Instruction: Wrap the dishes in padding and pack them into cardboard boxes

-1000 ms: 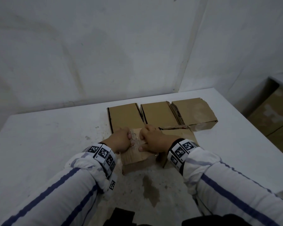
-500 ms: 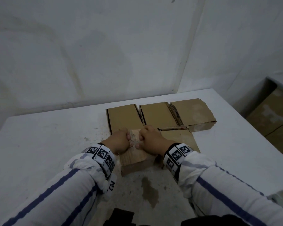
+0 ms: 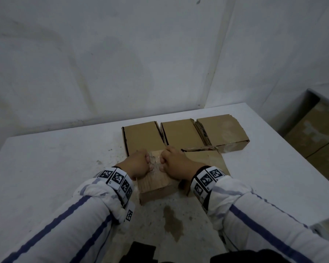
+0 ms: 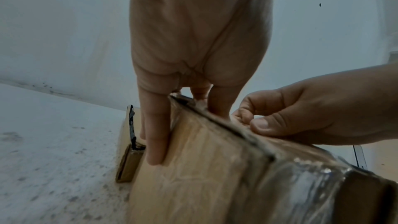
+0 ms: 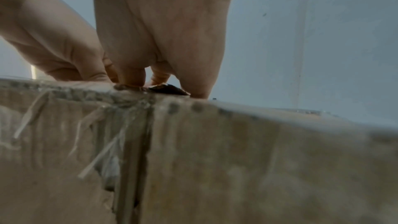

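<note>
White table (image 3: 46,168) | three closed boxes (image 3: 179,133) behind | both hands (image 3: 154,164) gripping taped box (image 3: 154,186) top seam

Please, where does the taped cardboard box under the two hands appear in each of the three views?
Head: the taped box sits at centre, on the white table.
Left wrist: it fills the lower right.
Right wrist: it fills the lower half.
Shared landmark: the dark top seam, where the left hand and right hand meet.
</note>
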The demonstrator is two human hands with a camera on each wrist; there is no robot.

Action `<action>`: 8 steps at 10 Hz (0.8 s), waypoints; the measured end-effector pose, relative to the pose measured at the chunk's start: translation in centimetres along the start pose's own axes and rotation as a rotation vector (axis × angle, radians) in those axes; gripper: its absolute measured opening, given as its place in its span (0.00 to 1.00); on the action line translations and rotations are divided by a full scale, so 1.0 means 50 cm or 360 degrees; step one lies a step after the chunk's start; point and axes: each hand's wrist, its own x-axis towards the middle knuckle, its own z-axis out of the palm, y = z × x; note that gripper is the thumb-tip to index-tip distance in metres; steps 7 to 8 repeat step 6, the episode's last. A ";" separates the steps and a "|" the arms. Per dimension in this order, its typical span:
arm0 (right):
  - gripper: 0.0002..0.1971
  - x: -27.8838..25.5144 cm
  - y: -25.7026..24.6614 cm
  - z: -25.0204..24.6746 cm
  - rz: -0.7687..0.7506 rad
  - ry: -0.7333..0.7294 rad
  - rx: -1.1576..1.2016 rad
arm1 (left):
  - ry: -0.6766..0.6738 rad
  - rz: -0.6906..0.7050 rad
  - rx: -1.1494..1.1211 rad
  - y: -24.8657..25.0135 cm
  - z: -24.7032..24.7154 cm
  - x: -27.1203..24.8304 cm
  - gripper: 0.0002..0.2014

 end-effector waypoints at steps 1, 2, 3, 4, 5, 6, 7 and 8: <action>0.14 -0.002 0.001 0.007 -0.0017 0.0038 -0.0011 | -0.0010 -0.0020 -0.0026 0.002 0.000 -0.002 0.12; 0.11 0.000 0.002 0.007 -0.0012 0.0042 -0.0024 | -0.0004 0.0008 -0.0020 0.001 0.004 0.000 0.12; 0.06 -0.003 0.004 0.002 -0.0048 0.0034 0.0005 | 0.0007 0.0017 -0.0006 0.006 0.004 -0.003 0.09; 0.06 -0.007 0.012 0.001 -0.0108 0.0019 0.0010 | 0.0047 0.0000 -0.0101 0.007 0.005 -0.001 0.11; 0.12 -0.024 0.016 -0.013 -0.0167 0.0051 -0.0095 | 0.0139 -0.0038 -0.0402 -0.001 0.007 -0.002 0.11; 0.12 -0.046 0.037 -0.012 -0.0272 0.0278 -0.0213 | 0.0479 -0.0028 -0.0674 -0.004 0.006 -0.004 0.06; 0.12 -0.046 0.037 -0.012 -0.0272 0.0278 -0.0213 | 0.0479 -0.0028 -0.0674 -0.004 0.006 -0.004 0.06; 0.12 -0.046 0.037 -0.012 -0.0272 0.0278 -0.0213 | 0.0479 -0.0028 -0.0674 -0.004 0.006 -0.004 0.06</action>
